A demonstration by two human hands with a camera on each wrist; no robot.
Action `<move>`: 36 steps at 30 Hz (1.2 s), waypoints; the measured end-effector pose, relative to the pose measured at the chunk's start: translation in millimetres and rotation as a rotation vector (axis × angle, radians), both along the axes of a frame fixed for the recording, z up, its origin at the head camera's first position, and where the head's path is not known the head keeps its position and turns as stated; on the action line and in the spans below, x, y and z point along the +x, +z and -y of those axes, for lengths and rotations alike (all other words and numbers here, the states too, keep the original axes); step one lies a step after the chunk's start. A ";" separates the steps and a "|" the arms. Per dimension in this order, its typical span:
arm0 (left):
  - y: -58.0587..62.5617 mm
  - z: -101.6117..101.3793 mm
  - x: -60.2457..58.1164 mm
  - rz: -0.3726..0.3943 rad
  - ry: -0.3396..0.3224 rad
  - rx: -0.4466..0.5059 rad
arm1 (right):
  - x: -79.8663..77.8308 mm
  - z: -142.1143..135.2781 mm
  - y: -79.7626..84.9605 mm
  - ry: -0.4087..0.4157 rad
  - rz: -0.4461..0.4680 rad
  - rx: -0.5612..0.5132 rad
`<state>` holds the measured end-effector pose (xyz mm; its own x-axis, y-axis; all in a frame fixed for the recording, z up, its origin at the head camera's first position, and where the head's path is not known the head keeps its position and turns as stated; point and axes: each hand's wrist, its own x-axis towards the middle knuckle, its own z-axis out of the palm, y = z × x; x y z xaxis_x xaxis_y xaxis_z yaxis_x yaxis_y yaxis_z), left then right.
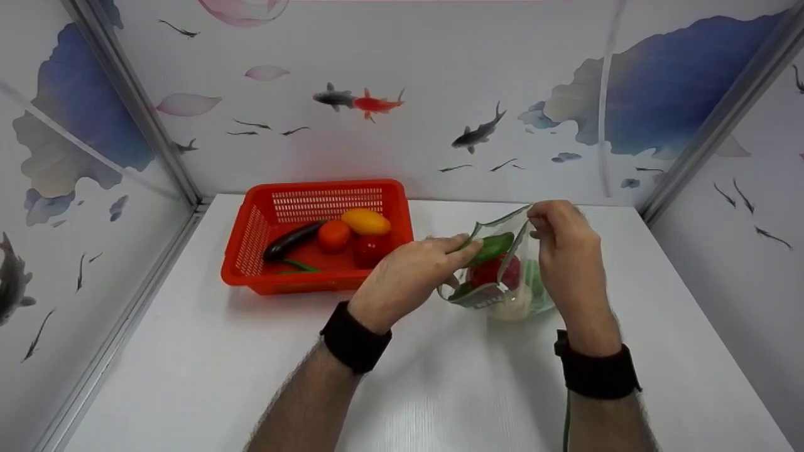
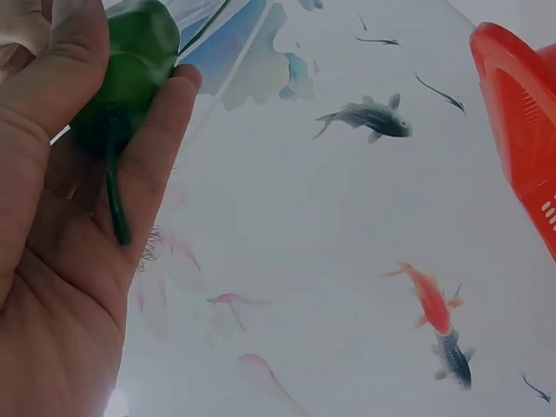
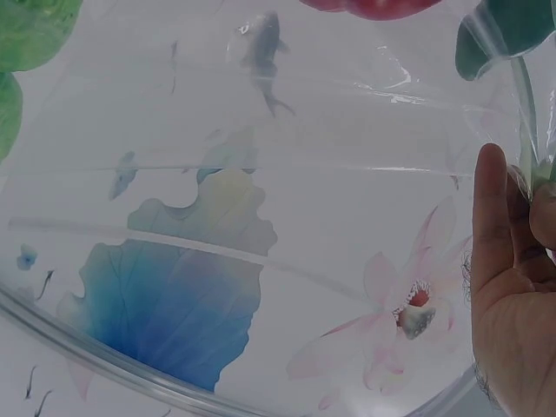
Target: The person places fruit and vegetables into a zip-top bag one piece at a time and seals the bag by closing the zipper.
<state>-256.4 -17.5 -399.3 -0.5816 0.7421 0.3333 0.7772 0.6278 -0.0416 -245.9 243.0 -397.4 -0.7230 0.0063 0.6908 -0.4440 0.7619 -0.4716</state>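
Observation:
A green pepper (image 1: 495, 248) with a dark stem (image 2: 118, 200) lies between the thumb and fingers of my left hand (image 1: 405, 276), which holds it at the mouth of a clear bag. That clear bag (image 1: 543, 304) has a green edge and stands on the table, mouth upward. My right hand (image 1: 571, 263) pinches the bag's rim at the far right side. Through the plastic show a red round item (image 1: 487, 274), something pale (image 1: 512, 309) low down, and light green produce (image 1: 532, 276); their exact kinds are hard to tell.
To the left a red plastic basket (image 1: 251, 276) holds an eggplant (image 1: 292, 242), an orange-red tomato-like item (image 1: 334, 235), a yellow oval fruit (image 1: 366, 221), a red item (image 1: 370, 250) and a thin green item (image 1: 301, 265). Printed panels (image 1: 389, 150) enclose the white table (image 1: 207, 364).

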 end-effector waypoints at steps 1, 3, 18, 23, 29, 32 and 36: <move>-0.7 -0.8 -0.9 -0.007 -0.006 0.003 | 0.0 -0.1 0.0 0.001 0.000 -0.001; -2.1 -2.0 -2.8 -0.023 -0.019 0.018 | -0.1 0.0 -0.2 0.004 -0.003 -0.002; -12.1 -8.7 -9.8 -0.065 -0.021 0.186 | 0.0 -0.2 -1.2 0.014 -0.005 0.019; -15.0 -11.3 -12.7 -0.094 -0.010 0.222 | -0.1 -0.1 -1.7 0.015 0.002 0.013; -18.2 -16.1 -14.5 -0.094 -0.024 0.288 | 0.7 0.9 -0.8 0.022 0.017 -0.006; -19.5 -20.5 -14.6 -0.089 -0.038 0.310 | 1.4 1.2 -0.6 0.020 0.020 -0.004; -21.9 -27.2 -15.4 -0.111 -0.035 0.337 | 1.2 0.6 -1.7 0.019 0.016 0.005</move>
